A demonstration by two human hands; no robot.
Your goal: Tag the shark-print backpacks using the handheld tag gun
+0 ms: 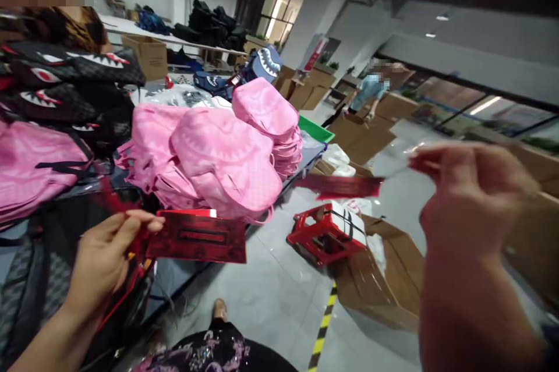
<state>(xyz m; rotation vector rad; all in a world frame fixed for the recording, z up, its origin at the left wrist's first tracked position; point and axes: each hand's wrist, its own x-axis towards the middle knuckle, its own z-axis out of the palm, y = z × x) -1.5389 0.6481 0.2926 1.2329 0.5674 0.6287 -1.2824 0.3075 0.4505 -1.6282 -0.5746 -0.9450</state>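
My left hand (102, 258) is closed in a pinch on dark red printed tags (201, 238), which stick out to the right from the fingertips. Red cords or ribbons trail below and behind that hand. Raised at the right, my blurred right hand (471, 191) pinches a thin string, and a single red hang tag (349, 186) swings from it. Beyond my left hand, pink backpacks (227, 156) with a faint shark-mouth pattern lie piled on the table. Black shark-face bags (70, 81) are stacked farther left.
On the floor stand a red plastic stool (323, 232) with a white top and an open cardboard box (384, 279). Striped tape (324, 325) marks the floor. A green tray (317, 128) sits behind the pink pile. One person (369, 92) stands among boxes; another is at upper left.
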